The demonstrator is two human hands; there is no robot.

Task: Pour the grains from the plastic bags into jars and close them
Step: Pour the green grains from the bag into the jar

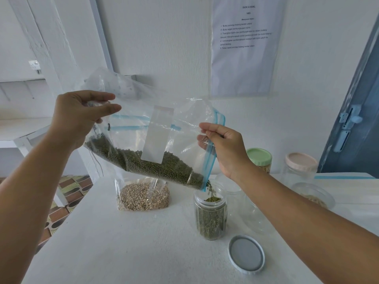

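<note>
White painted walls (164,37) enclose the scene, washed in soft, even light. A printed instruction sheet (244,46) hangs on the back wall. A blue door (356,128) with a pale latch stands at right. At lower left, patterned floor tiles (61,203) show beside the white table (123,253).

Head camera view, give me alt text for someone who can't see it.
Two hands tilt a clear zip bag of green grains, pouring them into an open jar on a white table; the left hand lifts the bag's bottom, the right hand pinches its mouth. A white lid lies nearby, a bag of tan grains behind.
</note>
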